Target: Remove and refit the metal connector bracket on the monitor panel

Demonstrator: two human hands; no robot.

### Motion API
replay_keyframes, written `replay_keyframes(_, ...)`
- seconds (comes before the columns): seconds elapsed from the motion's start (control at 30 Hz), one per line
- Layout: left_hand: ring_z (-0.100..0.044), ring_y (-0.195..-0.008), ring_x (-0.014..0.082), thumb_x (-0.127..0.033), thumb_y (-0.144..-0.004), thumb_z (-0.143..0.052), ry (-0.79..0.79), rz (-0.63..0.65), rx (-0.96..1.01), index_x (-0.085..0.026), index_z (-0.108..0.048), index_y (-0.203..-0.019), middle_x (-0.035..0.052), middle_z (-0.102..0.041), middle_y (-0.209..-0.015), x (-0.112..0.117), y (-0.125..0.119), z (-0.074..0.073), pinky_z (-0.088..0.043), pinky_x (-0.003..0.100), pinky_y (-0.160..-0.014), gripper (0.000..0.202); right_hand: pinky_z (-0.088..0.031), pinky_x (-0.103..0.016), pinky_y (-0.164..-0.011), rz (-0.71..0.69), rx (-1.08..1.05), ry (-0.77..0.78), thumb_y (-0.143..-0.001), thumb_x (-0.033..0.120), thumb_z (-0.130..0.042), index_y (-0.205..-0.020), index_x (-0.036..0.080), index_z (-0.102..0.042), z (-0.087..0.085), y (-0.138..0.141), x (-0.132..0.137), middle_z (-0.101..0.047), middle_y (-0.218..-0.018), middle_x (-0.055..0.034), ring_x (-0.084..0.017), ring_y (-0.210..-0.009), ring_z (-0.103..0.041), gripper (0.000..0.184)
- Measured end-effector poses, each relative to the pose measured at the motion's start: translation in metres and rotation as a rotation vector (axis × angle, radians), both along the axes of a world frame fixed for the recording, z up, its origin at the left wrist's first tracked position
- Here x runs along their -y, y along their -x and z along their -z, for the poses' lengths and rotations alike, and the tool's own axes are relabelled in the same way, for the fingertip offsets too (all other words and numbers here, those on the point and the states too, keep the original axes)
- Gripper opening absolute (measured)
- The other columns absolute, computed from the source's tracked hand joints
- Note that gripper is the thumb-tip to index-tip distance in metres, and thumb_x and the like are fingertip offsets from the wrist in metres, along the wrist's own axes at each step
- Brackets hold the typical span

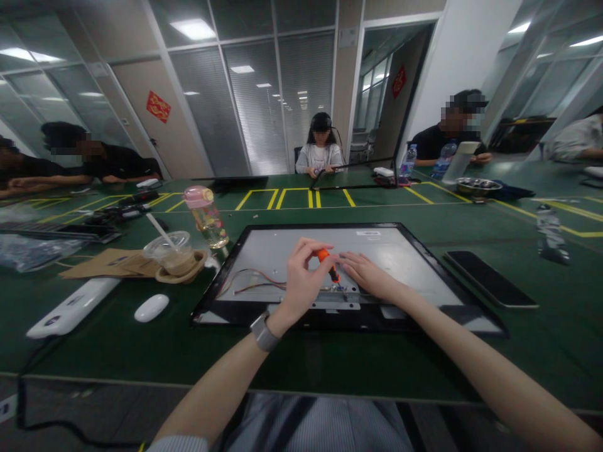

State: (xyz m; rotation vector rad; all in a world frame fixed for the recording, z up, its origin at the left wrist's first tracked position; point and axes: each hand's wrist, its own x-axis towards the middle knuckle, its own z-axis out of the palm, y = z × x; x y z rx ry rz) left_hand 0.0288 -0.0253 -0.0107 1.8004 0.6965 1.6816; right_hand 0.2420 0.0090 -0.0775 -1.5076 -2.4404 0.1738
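A flat display panel with a black frame and grey metal back lies on the green table in front of me. My left hand, with a watch at the wrist, pinches the handle of an orange and black screwdriver. The tool tilts, its shaft pointing down at a metal bracket along the panel's near edge. My right hand rests flat on the panel just right of the screwdriver, fingers stretched out. Thin red and black wires run across the panel to the left.
Left of the panel are a plastic cup with straw, a pink-lidded bottle, a white case and a white power strip. A black phone lies to the right. A metal bowl stands farther back. Several people sit around.
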Motion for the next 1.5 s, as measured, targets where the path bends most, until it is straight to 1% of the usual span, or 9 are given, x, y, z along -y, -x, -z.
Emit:
replay_keyframes(0.13, -0.064, -0.093, 0.0158, -0.029, -0.097, -0.054, 0.090, 0.206, -0.009, -0.019, -0.068, -0.116, 0.0069, -0.065, -0.101, 0.003, 0.000, -0.002, -0.054, 0.030, -0.085, 0.025, -0.031, -0.057, -0.116, -0.012, 0.004, -0.020, -0.104, 0.038, -0.023, -0.139, 0.019, -0.056, 0.001, 0.000, 0.000, -0.050, -0.151, -0.0141, -0.029, -0.142, -0.043, 0.052)
replay_keyframes(0.2, -0.065, -0.098, 0.0176, -0.030, -0.100, -0.050, 0.116, 0.247, -0.018, -0.019, -0.067, -0.119, 0.0083, -0.067, -0.104, 0.002, 0.000, -0.002, -0.053, 0.032, -0.089, 0.028, -0.031, -0.057, -0.116, -0.013, 0.002, -0.026, -0.104, 0.038, -0.022, -0.139, 0.019, -0.056, 0.002, 0.000, -0.001, -0.050, -0.151, -0.0141, -0.030, -0.142, -0.043, 0.053)
replay_keyframes(0.3, -0.061, -0.099, 0.0187, -0.032, -0.095, -0.059, 0.083, 0.167, -0.050, -0.021, -0.072, -0.111, 0.0081, -0.064, -0.106, -0.002, 0.001, 0.000, -0.052, 0.033, -0.090, 0.023, -0.032, -0.056, -0.116, -0.008, 0.009, -0.029, -0.104, 0.039, -0.022, -0.139, 0.018, -0.056, 0.002, -0.001, -0.001, -0.051, -0.150, -0.0141, -0.030, -0.142, -0.043, 0.053)
replay_keyframes(0.43, -0.058, -0.085, 0.0149, -0.031, -0.090, -0.066, 0.049, 0.044, -0.071, -0.022, -0.075, -0.102, 0.0037, -0.057, -0.092, -0.005, 0.002, 0.001, -0.051, 0.029, -0.081, 0.017, -0.032, -0.056, -0.116, -0.011, 0.003, -0.022, -0.104, 0.039, -0.022, -0.139, 0.019, -0.056, -0.001, 0.000, 0.001, -0.052, -0.150, -0.0144, -0.030, -0.141, -0.043, 0.053)
replay_keyframes(0.67, -0.062, -0.100, 0.0165, -0.023, -0.101, -0.044, 0.059, 0.186, -0.111, -0.022, -0.065, -0.125, 0.0069, -0.063, -0.107, -0.005, 0.007, -0.003, -0.049, 0.032, -0.093, 0.032, -0.029, -0.056, -0.117, -0.021, -0.002, 0.006, -0.104, 0.038, -0.020, -0.140, 0.015, -0.055, -0.004, 0.001, 0.003, -0.049, -0.151, -0.0166, -0.030, -0.142, -0.042, 0.056)
replay_keyframes(0.87, -0.057, -0.085, 0.0147, -0.029, -0.089, -0.068, -0.001, 0.072, -0.111, -0.022, -0.074, -0.108, 0.0035, -0.055, -0.094, -0.007, 0.004, 0.002, -0.051, 0.029, -0.083, 0.021, -0.030, -0.054, -0.117, -0.002, 0.013, 0.002, -0.104, 0.040, -0.020, -0.141, 0.017, -0.055, 0.000, 0.000, 0.000, -0.049, -0.152, -0.0142, -0.030, -0.143, -0.041, 0.056)
replay_keyframes(1.13, -0.062, -0.100, 0.0169, -0.022, -0.101, -0.042, 0.014, 0.239, -0.118, -0.019, -0.061, -0.126, 0.0074, -0.061, -0.107, 0.001, 0.003, -0.001, -0.050, 0.031, -0.091, 0.032, -0.029, -0.056, -0.117, -0.011, 0.013, 0.011, -0.104, 0.036, -0.021, -0.141, 0.016, -0.054, -0.001, 0.001, -0.001, -0.048, -0.152, -0.0144, -0.029, -0.143, -0.040, 0.053)
replay_keyframes(1.33, -0.056, -0.091, 0.0167, -0.032, -0.089, -0.068, -0.091, 0.069, -0.149, -0.020, -0.072, -0.098, 0.0039, -0.053, -0.095, 0.001, 0.001, 0.001, -0.049, 0.031, -0.086, 0.016, -0.030, -0.056, -0.116, -0.011, 0.015, 0.005, -0.104, 0.037, -0.021, -0.141, 0.016, -0.055, -0.001, 0.001, 0.000, -0.049, -0.151, -0.0150, -0.030, -0.142, -0.042, 0.054)
replay_keyframes(1.5, -0.059, -0.093, 0.0168, -0.026, -0.100, -0.049, -0.068, 0.119, -0.119, -0.020, -0.070, -0.114, 0.0070, -0.058, -0.101, 0.006, 0.001, -0.001, -0.050, 0.030, -0.084, 0.026, -0.031, -0.058, -0.116, -0.011, 0.021, -0.023, -0.104, 0.036, -0.023, -0.140, 0.017, -0.056, -0.001, 0.001, 0.001, -0.050, -0.151, -0.0152, -0.030, -0.142, -0.043, 0.052)
